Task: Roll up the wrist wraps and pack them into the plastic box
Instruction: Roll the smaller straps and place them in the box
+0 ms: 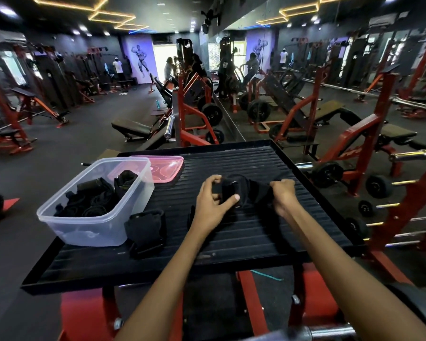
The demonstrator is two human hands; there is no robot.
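A black wrist wrap (247, 190) lies across the middle of the black ribbed platform (268, 232). My left hand (213, 200) grips its rolled left end, thumb pressed on the roll. My right hand (283, 195) is closed on the wrap's right end, pulling it taut. A clear plastic box (94, 227) stands at the platform's left and holds several rolled black wraps (91, 200). Another black wrap (145, 230) lies flat beside the box, near the front.
The box's pink lid (166, 168) lies behind the box. Red weight machines, benches and loaded bars surround the platform; a mirror wall runs along the right. People stand far off at the back of the gym.
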